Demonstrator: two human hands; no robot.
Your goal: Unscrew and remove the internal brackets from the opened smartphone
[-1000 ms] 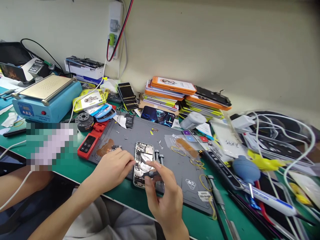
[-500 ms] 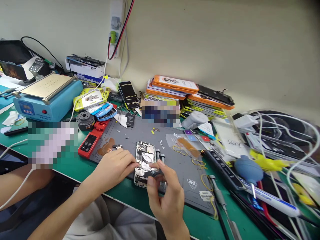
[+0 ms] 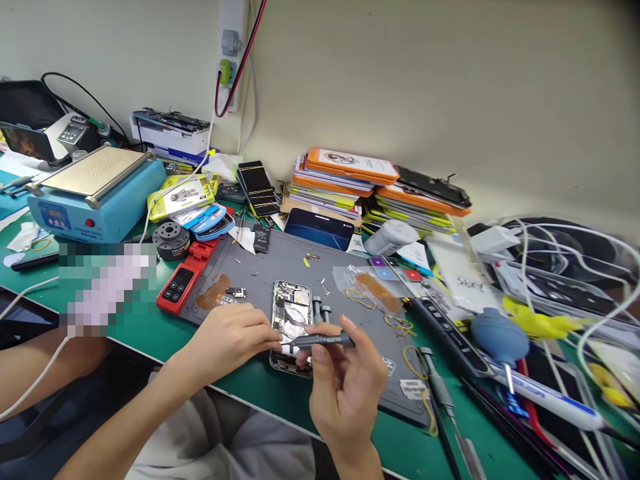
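Note:
An opened phone (image 3: 291, 313) with its insides showing lies on a grey work mat (image 3: 280, 263). My left hand (image 3: 230, 340) rests at the phone's left edge, its fingers curled and pressed against the frame. My right hand (image 3: 345, 387) pinches a dark screwdriver (image 3: 320, 341), held almost level with its tip pointing left over the phone's lower half. Two more screwdriver handles (image 3: 321, 311) lie just right of the phone.
A red device (image 3: 181, 285) sits at the mat's left edge and a blue heating plate (image 3: 90, 193) farther left. Stacked orange and yellow packs (image 3: 350, 180) line the wall. At the right lie a blue air blower (image 3: 497, 333), tools, rubber bands and white cables (image 3: 575, 267).
My right hand has lifted the screwdriver from beside the phone and turned it level, tip over the phone's lower part. My left hand stays at the phone's left edge.

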